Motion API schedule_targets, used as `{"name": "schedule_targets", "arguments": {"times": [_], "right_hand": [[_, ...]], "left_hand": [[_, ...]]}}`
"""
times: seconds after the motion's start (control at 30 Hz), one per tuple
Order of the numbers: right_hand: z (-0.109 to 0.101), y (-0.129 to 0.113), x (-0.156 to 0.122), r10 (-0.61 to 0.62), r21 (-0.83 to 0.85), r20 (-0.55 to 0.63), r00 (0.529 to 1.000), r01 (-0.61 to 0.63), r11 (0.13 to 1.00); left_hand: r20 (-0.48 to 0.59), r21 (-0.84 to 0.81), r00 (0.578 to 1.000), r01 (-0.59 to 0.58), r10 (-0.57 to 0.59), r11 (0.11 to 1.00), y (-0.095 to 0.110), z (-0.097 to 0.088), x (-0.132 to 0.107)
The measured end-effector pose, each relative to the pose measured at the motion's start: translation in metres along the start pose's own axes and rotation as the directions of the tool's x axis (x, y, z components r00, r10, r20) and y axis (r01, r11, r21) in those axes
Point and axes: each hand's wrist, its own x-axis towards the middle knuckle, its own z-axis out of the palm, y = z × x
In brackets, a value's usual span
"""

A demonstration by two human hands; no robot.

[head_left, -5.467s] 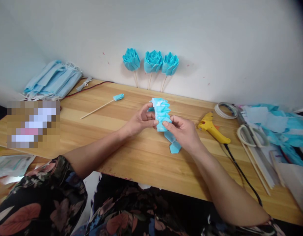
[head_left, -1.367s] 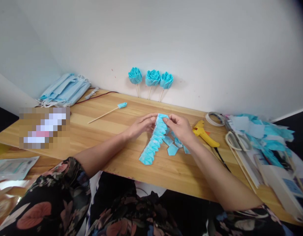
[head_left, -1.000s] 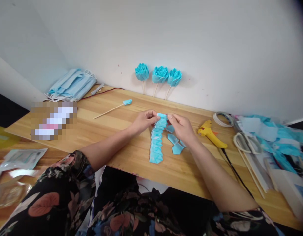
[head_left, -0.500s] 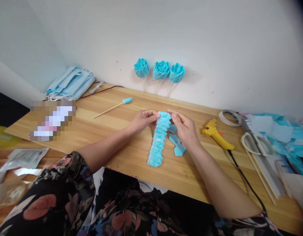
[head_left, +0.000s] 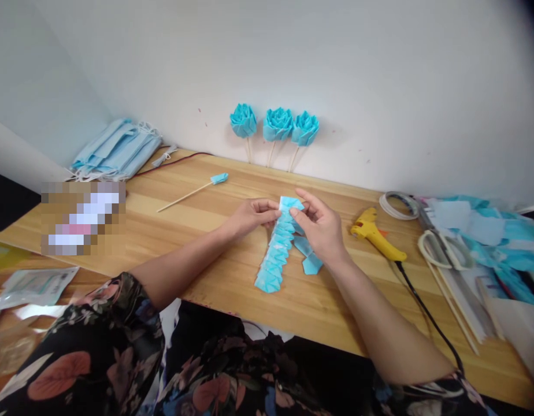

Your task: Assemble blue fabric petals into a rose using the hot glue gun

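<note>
A long strip of overlapping folded blue petals [head_left: 276, 248] hangs down from between my hands, its lower end near the table's front. My left hand [head_left: 256, 216] pinches the strip's left edge close to the top. From the other side, my right hand [head_left: 322, 226] grips its right edge with the thumb in front; the index finger sticks out upward. Partly covered by my right hand, a few loose blue folded pieces [head_left: 311, 264] lie on the table. Beyond my left hand rests a thin stick with a small blue bud [head_left: 219, 178] on its end.
Three blue flowers on sticks [head_left: 278, 124] lean against the wall. A yellow glue gun [head_left: 375, 234] with a black cord lies right of my hand. Farther right are a tape roll [head_left: 398, 205], scissors [head_left: 444, 250] and blue scraps [head_left: 488, 222]. Face masks [head_left: 115, 150] are piled back left.
My right thumb and fingers have shifted lower on the strip's right edge, and the index finger has lifted. My left hand still pinches the other edge. The whole view has slid slightly.
</note>
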Motion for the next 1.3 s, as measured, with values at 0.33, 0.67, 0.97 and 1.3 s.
{"name": "schedule_targets", "arguments": {"times": [0.33,0.67,0.97,1.3], "right_hand": [[-0.0003,-0.0032,-0.0026,-0.004,-0.056,0.064,0.998,0.008,0.998],[-0.004,-0.0005,-0.0028,0.002,-0.081,0.021,1.0,-0.001,0.997],[0.0021,0.0022,-0.0005,-0.026,0.064,0.051,0.998,0.023,0.998],[-0.0017,0.0004,-0.0029,-0.013,0.036,0.001,1.0,0.013,0.999]], "left_hand": [[0.064,-0.019,0.998,-0.009,0.011,1.0,-0.0037,0.0028,-0.0007],[0.012,-0.022,0.999,-0.031,0.031,0.999,-0.0029,0.0007,0.0005],[-0.047,-0.145,0.999,0.005,-0.012,0.989,-0.001,0.0004,0.0011],[-0.069,-0.071,0.997,-0.028,0.023,0.997,-0.0076,-0.0015,0.0035]]}}
